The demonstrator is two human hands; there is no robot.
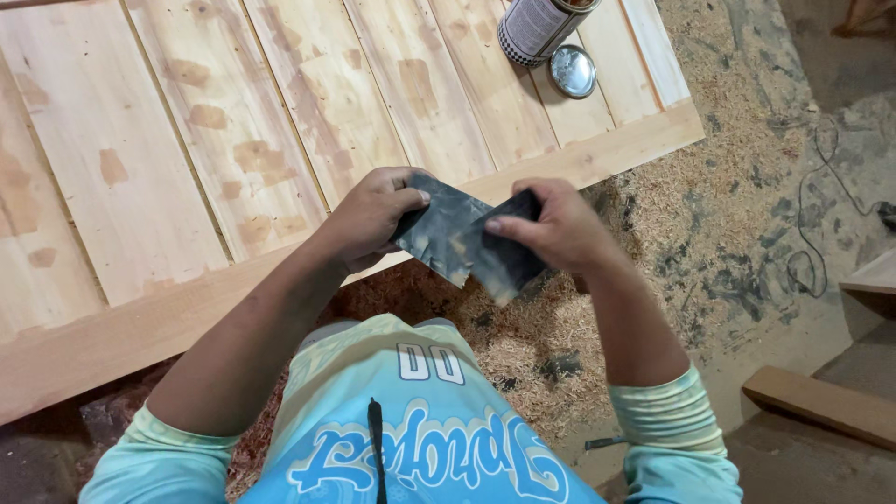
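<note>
Large pale plank panel [233, 140] with filler patches, lying over a sawdust floor [672, 215]. Tin can [539, 28] with its round lid [572, 71] beside it, on the panel's far end. Dark sandpaper sheet [467, 245], pinched between left hand [369, 217] and right hand [551, 227], above the panel's edge.

wooden plank panel [233, 140], pale boards with brownish filler patches | far right corner: checkered metal can [539, 28], round metal lid [572, 71] just beside it | floor [747, 215] along panel's right edge: sawdust, thin cable [812, 261], wood offcut [821, 403]
</note>
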